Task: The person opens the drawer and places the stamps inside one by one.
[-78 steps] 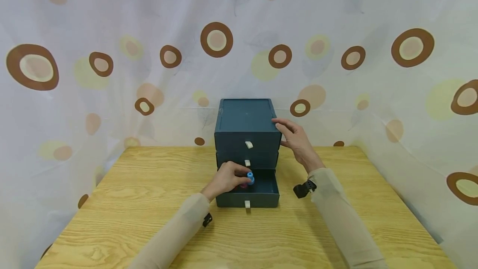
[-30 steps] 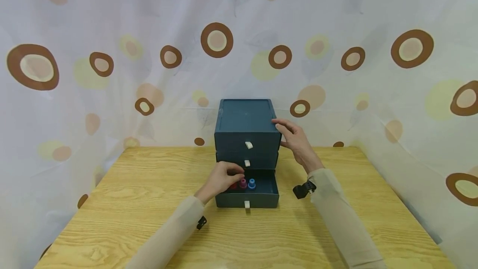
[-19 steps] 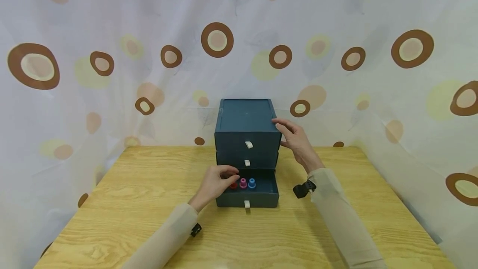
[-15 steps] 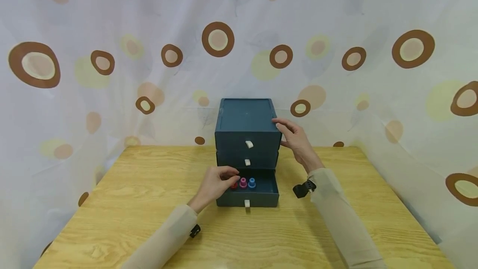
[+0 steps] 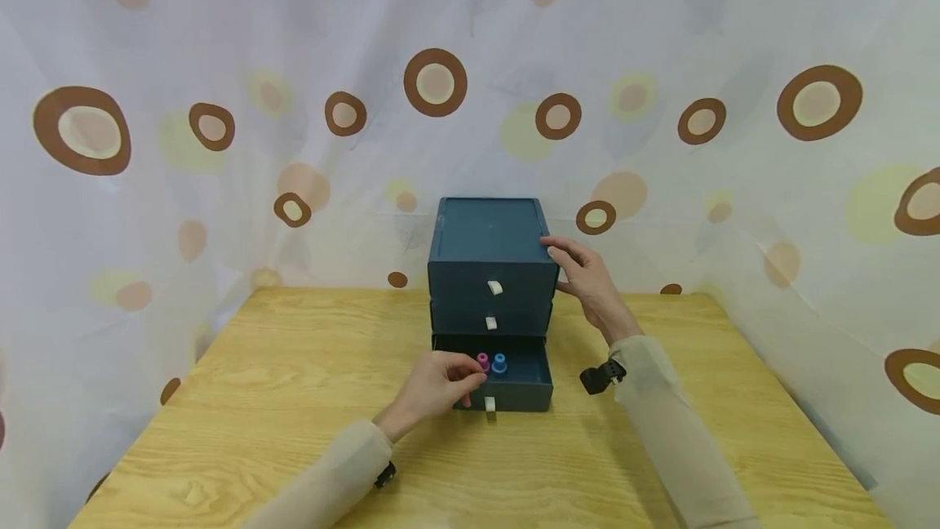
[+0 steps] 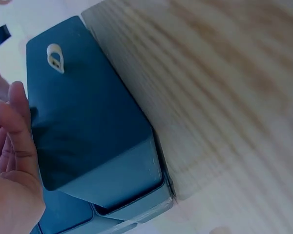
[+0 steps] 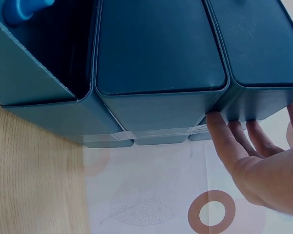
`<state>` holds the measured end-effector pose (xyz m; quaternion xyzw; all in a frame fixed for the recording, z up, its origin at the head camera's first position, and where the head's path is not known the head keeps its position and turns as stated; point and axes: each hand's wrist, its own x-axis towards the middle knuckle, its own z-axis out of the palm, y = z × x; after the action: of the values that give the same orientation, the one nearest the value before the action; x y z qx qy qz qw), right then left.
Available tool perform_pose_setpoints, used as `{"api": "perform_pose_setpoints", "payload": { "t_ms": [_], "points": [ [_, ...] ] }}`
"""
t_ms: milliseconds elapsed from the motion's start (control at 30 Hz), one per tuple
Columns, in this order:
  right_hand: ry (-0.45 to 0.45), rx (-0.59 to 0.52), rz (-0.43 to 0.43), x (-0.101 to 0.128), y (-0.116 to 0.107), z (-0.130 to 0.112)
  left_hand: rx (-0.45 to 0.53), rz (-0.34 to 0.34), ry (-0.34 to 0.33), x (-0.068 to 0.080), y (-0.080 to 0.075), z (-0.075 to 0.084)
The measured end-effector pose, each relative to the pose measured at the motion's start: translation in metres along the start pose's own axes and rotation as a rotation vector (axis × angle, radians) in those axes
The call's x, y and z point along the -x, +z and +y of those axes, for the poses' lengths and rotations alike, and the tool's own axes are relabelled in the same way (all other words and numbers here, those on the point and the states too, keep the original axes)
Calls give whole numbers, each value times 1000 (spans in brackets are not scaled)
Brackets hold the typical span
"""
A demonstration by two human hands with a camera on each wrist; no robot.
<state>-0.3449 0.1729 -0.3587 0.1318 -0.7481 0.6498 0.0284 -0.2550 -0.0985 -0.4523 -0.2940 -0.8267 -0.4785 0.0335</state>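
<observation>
A dark blue cabinet [image 5: 490, 228] of three stacked drawers stands on the table, with its bottom drawer [image 5: 521, 395] pulled out. Inside that drawer are a pink [image 5: 482, 361] and a blue [image 5: 499, 363] small stepped plastic piece, upright side by side. My left hand [image 5: 436, 386] is at the drawer's front panel, left of its white tab [image 5: 489, 404]. Its fingers bend loosely with nothing between them, and it covers the drawer's left part. My right hand [image 5: 591, 280] rests its fingertips on the cabinet's right side and top edge; the right wrist view shows the fingers [image 7: 227, 141] against the side wall.
White tabs mark the upper drawer [image 5: 495, 287] and the middle drawer [image 5: 491, 323], both pushed in. Behind the wooden table [image 5: 308, 366] hangs a patterned white sheet [image 5: 485, 31]. Clear tape [image 7: 158, 132] runs across the cabinet's side in the right wrist view.
My left hand let go of the blue piece in the drawer, drew back left, then came down to the drawer front. A red piece seen earlier is now hidden. My right hand stays put.
</observation>
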Motion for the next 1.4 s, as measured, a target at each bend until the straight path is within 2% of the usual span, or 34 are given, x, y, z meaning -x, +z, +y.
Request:
{"api": "perform_pose_setpoints", "payload": {
  "t_ms": [133,333,733,1000,1167,1400],
  "points": [
    [4,-14,-3,3,-1,2,-31,-53,14,2,6,0],
    [-1,-8,-2,5,-3,2,-92,-161,-62,2,12,3],
    [3,-5,7,1,-2,-1,-116,-189,-147,-3,12,8],
    [-5,-12,2,0,-1,-1,-206,-219,-181,-4,13,13],
    [-3,-17,7,0,0,0,-264,-242,-161,-4,16,11],
    [-2,-18,-8,0,1,0,-268,-264,-130,-3,19,8]
  ]
}}
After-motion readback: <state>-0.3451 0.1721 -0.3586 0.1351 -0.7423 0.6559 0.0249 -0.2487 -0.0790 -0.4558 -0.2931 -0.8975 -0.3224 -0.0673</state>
